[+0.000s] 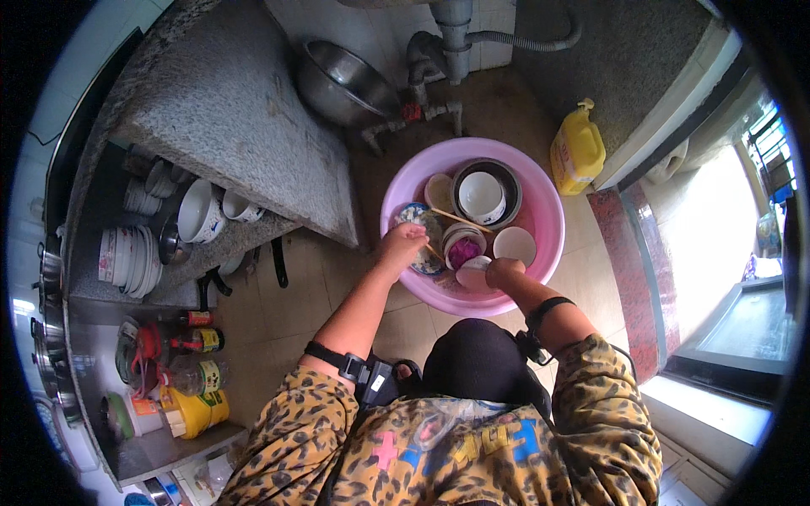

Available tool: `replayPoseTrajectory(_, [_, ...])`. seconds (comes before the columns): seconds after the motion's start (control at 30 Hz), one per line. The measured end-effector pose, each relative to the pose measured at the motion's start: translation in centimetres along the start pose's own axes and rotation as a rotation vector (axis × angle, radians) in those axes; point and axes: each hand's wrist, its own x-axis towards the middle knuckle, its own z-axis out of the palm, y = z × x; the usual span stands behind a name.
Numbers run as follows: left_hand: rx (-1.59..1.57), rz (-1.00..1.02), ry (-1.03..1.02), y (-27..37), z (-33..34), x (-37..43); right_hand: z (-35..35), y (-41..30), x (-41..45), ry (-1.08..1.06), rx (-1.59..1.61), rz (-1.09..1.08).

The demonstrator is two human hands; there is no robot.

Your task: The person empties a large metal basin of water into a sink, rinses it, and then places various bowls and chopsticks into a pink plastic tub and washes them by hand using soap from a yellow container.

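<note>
My right hand [505,273] grips the rim of a small white bowl [471,276], tilted over the near side of a pink plastic basin [549,234]. Over the basin's left side is my left hand [404,245], fingers bent, above a blue-rimmed plate [414,214] with pale scraps on it. A chopstick [435,252] shows at its fingertips; whether they grip it is unclear. Another chopstick [462,220] lies across the dishes. Stacked bowls [457,235] hold a purple scrubber [464,253]. Behind them, a white bowl [481,195] sits inside a dark metal pot [514,205]. Another white bowl [514,245] rests at right.
A yellow jug [579,152] stands right of the basin, below a drain pipe [452,38]. A steel basin [345,82] leans beside a stone partition [253,120]. Left shelves hold bowls [201,212], stacked plates [130,260] and bottles [196,341]. Tiled floor [297,322] surrounds the basin.
</note>
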Motion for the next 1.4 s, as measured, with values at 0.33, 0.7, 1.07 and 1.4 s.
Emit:
replayPoseTrajectory(0.33, [0.417, -0.312, -0.332, -0.9, 2.4, -0.4, -4.1, 2.4, -1.0, -0.723, 1.530, 0.146])
replayPoseTrajectory(0.7, [0.401, 0.255, 0.074, 0.0, 5.5, 0.5, -7.8, 0.1, -1.1, 0.093, 1.493, 0.003])
replayPoseTrajectory(1.07, [0.577, 0.394, 0.092, 3.0, 4.4, -0.9, -14.6, 2.1, -4.8, 0.570, 0.354, 0.051])
replayPoseTrajectory(1.4, [0.452, 0.152, 0.101, 0.1, 2.0, 1.3, -7.8, 7.9, -2.5, -0.004, 0.080, 0.325])
